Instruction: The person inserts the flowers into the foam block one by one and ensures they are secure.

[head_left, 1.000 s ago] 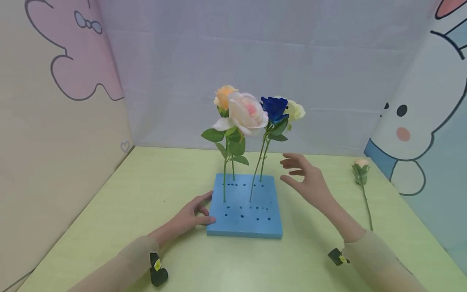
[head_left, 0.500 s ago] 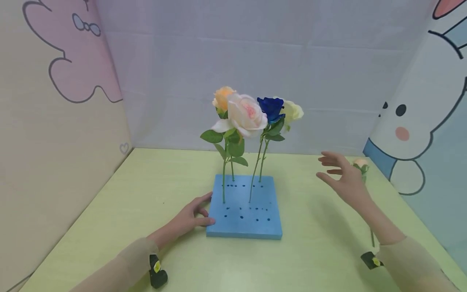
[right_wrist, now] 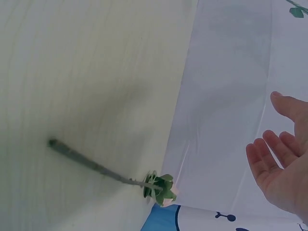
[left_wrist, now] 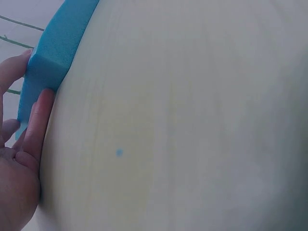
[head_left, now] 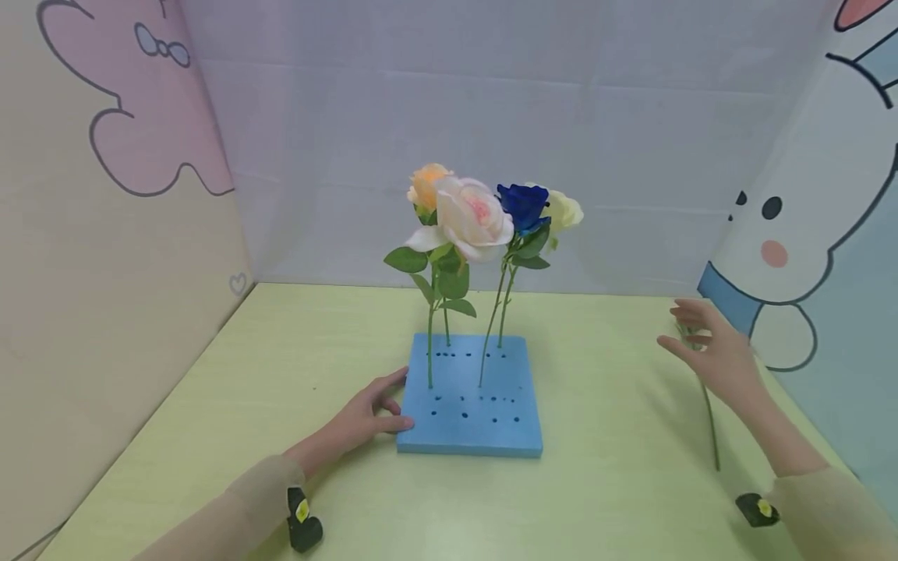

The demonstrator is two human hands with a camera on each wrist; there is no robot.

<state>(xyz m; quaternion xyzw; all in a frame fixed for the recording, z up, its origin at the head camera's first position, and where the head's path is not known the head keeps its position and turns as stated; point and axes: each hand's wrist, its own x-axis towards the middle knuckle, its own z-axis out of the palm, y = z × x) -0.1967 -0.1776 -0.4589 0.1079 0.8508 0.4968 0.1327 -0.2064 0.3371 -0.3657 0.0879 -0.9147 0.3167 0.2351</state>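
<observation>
A blue foam board (head_left: 470, 436) with holes lies on the table, several artificial roses standing in it. My left hand (head_left: 361, 417) touches the board's left side, its thumb at the top edge and fingers along the side, as the left wrist view (left_wrist: 19, 178) also shows. My right hand (head_left: 722, 362) hovers at the far right with fingers parted and nothing in them. Below it a single rose lies on the table; its stem (head_left: 712, 428) shows, while the hand mostly hides its bloom in the head view. The right wrist view shows its green leaves (right_wrist: 161, 187), apart from the hand.
In the board stand a pale pink rose (head_left: 473, 218), an orange rose (head_left: 428, 187), a blue rose (head_left: 525, 209) and a cream rose (head_left: 563, 212). A pale back cloth (head_left: 421, 93) and printed side panels (head_left: 807, 234) border the yellow-green table (head_left: 316, 335).
My right hand has moved right, away from the board, to above the lying rose. The left hand and the standing roses have hardly moved.
</observation>
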